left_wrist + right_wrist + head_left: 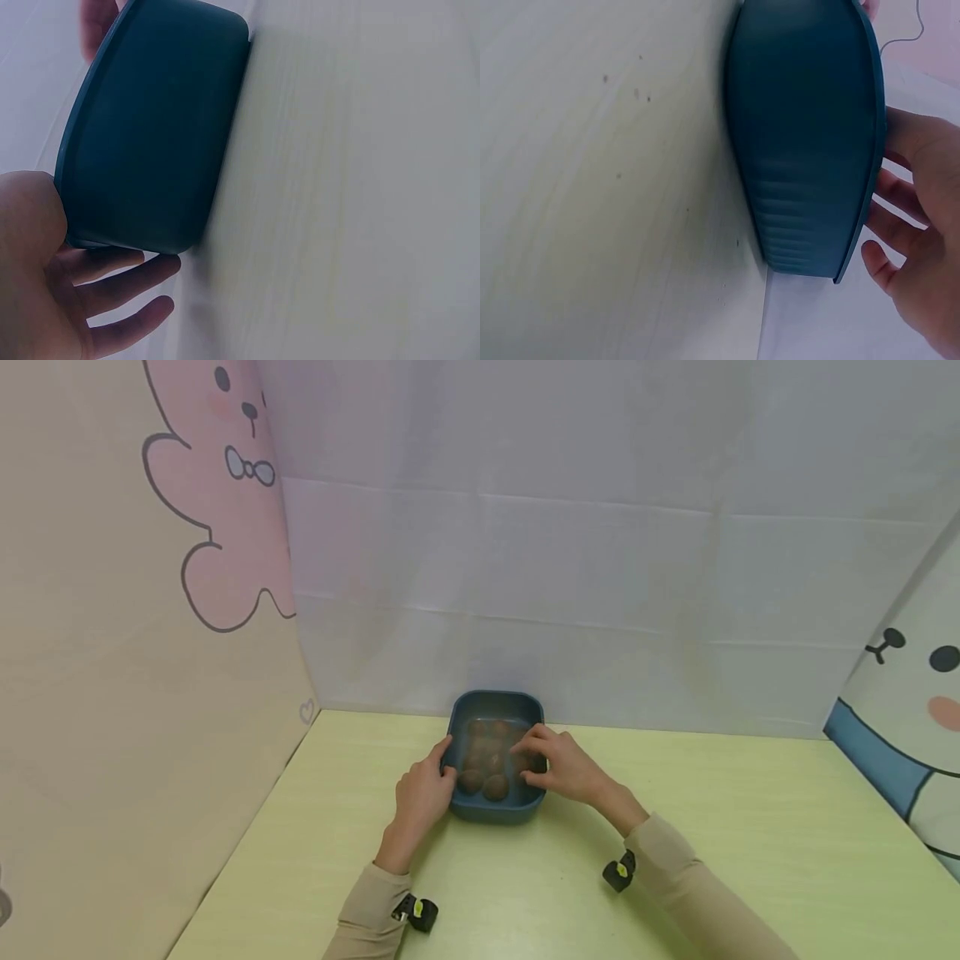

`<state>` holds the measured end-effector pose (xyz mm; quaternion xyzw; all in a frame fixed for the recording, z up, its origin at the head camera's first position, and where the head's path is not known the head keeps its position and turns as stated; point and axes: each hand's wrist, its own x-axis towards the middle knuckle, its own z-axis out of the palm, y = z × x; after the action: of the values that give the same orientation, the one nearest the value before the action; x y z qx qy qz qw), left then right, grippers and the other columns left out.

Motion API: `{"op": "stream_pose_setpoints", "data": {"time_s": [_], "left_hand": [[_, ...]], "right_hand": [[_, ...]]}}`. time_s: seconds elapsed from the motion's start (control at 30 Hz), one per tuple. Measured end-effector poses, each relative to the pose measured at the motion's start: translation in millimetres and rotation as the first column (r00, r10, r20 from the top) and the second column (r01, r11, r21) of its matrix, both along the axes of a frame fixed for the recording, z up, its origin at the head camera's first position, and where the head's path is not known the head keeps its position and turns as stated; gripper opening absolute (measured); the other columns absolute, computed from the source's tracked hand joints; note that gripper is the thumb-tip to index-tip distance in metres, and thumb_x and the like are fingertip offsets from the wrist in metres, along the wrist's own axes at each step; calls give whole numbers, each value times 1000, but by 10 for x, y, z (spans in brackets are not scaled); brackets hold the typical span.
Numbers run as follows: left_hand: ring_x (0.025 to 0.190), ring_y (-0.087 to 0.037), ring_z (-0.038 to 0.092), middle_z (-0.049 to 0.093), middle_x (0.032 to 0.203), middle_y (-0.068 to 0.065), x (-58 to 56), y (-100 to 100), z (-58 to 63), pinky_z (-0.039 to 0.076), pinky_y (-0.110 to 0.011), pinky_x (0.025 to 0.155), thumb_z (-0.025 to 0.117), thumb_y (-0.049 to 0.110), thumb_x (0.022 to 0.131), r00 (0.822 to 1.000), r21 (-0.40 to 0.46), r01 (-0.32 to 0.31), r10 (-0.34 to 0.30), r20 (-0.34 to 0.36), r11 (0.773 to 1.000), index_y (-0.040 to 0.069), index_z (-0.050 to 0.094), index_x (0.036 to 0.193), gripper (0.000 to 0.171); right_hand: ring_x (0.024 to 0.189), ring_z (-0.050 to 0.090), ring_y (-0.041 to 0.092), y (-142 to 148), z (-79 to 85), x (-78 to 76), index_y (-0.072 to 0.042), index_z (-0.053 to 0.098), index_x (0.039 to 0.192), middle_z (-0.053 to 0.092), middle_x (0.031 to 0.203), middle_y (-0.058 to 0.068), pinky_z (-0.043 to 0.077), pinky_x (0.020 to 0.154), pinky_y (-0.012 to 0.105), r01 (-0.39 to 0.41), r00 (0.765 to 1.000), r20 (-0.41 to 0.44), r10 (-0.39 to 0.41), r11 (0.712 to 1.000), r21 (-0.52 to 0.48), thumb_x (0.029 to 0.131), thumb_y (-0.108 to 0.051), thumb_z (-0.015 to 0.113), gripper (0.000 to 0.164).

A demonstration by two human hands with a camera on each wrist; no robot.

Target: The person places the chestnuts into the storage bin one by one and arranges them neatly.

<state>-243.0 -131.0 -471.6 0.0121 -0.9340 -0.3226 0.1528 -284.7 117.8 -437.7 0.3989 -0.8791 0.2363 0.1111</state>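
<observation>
A dark teal plastic bin (495, 814) stands on the table against the back wall, with several round brown balls (495, 787) inside. My left hand (423, 789) holds the bin's left side, thumb over the rim and the other fingers along the outer wall. In the left wrist view, the fingers (127, 326) lie spread beside the bin's end. Over the right rim, my right hand (566, 766) reaches in, its fingers and thumb curled around a brown ball at the right side. The bin's wall hides that ball from the right wrist view.
The pale yellow table (675, 810) spreads out on both sides and in front of the bin. A white sheet wall (570, 593) rises right behind it. Printed cartoon panels stand left and right. Each wrist wears a small black camera (618, 871).
</observation>
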Motion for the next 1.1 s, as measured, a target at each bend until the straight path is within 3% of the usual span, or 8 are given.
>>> {"op": "stream_pose_setpoints", "data": {"time_s": [0.13,0.33,0.57,0.7,0.87,1.1], "left_hand": [[43,-14,25,41,48,-3,-4,-5,3,20,-29,42,54,14,91,1000,-1,0,0,4,1000,19,53,145,55],[43,-14,25,40,47,-2,-8,-7,5,20,-28,42,55,15,91,1000,0,-7,7,3,1000,20,53,145,55],[43,-13,23,37,47,0,-5,1,-7,19,-28,42,54,14,91,1000,1,-9,9,6,1000,21,53,146,55],[42,-13,22,35,46,1,-3,31,-5,18,-27,42,54,14,92,1000,16,2,-2,10,1000,20,52,146,55],[42,-13,22,36,46,0,5,45,15,18,-27,42,54,14,92,1000,14,11,-11,15,1000,20,52,146,55],[43,-13,23,37,47,0,-16,33,14,19,-28,42,54,15,92,1000,0,9,-9,-8,1000,20,53,145,54]], "right_hand": [[85,57,16,-51,33,17,-14,72,116,59,107,1,34,78,34,18,999,27,-21,994,106,83,-18,78,34],[82,58,13,-147,115,29,-20,73,112,59,104,-3,31,74,37,10,998,59,-28,961,276,82,-20,79,31],[78,59,14,-244,129,40,-23,74,103,60,98,-3,34,74,45,34,993,92,-72,933,359,79,-17,81,26],[80,60,16,-267,109,57,-22,74,97,60,93,-2,39,76,50,62,989,105,-108,925,375,76,-15,82,23],[81,60,18,-261,112,99,-21,74,101,62,94,1,39,75,52,97,984,105,-143,930,354,78,-14,80,25],[95,63,21,-128,140,107,-21,74,108,65,104,-2,42,83,53,189,982,-12,-191,956,225,85,-19,76,23]]}}
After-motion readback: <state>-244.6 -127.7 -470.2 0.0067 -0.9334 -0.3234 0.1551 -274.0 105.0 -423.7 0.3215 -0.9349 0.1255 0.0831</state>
